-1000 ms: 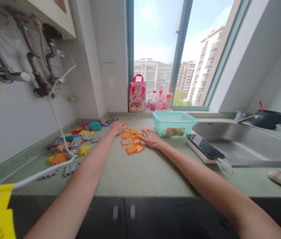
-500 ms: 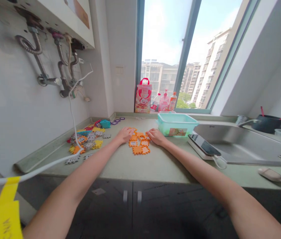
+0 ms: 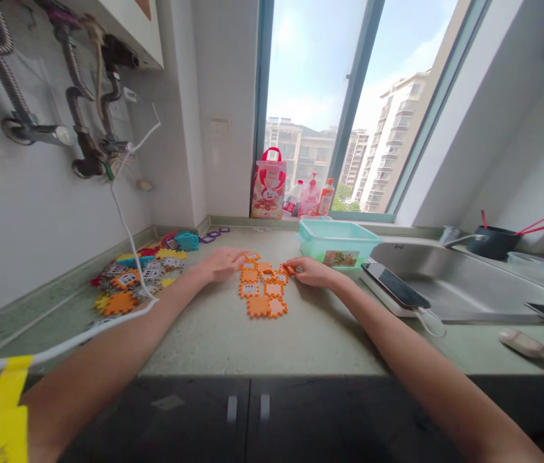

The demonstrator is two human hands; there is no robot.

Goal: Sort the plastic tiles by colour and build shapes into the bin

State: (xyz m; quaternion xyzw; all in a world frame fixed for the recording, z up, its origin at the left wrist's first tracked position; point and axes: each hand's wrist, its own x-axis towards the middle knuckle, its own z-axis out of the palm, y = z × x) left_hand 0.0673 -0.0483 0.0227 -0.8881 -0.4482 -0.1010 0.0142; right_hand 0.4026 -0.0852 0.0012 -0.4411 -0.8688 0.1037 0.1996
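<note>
A cluster of orange interlocking tiles (image 3: 257, 306) with notched edges lies flat on the counter between my hands, some carrying a white window-like grid. My right hand (image 3: 313, 272) is at the right edge of the cluster, thumb and fingers closed on a small orange tile (image 3: 292, 270). On the far left side, my left hand (image 3: 221, 264) has its fingertips against the edge of an orange grid tile (image 3: 251, 256). Its fingers are smeared, so a grip cannot be made out.
Several mixed-colour tiles (image 3: 170, 257) are heaped at the left, behind a white cable (image 3: 130, 225). A turquoise basket (image 3: 308, 243) stands behind my right hand. Right of it are a phone (image 3: 395, 285), a steel sink (image 3: 450, 283) and a computer mouse (image 3: 523, 343).
The view has shifted, closer and tilted. My left hand has drawn a little left of the orange tiles. My right hand has pulled slightly right, with an orange tile now showing at its fingertips.
</note>
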